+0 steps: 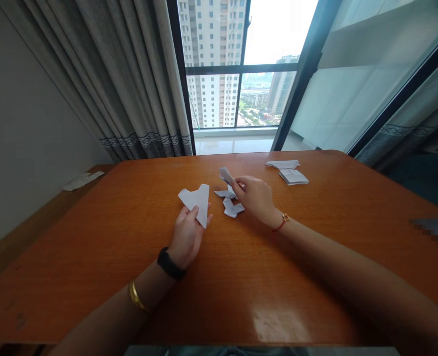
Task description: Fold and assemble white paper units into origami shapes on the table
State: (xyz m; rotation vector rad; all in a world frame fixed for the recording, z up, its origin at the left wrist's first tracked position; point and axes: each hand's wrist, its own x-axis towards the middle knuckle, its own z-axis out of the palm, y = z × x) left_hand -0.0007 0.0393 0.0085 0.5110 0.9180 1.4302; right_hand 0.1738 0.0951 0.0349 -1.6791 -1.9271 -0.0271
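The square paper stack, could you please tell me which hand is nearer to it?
Right. The right hand is left of the square paper stack; the left hand is farther left and lower in the picture.

One table (129, 296). One folded paper (201, 199) in the left fingers (193, 213), and one slim paper piece (226, 174) in the right fingers (238, 187). At the wearer's twelve o'clock, a cluster of folded pieces (234, 209): at least two, overlapping too much for an exact count. At one o'clock, two paper stacks (294, 177), their sheets uncountable. Worn: one black wristband (170, 264), one gold bangle (136, 295), one red bracelet (280, 224). Two curtains (129, 74).
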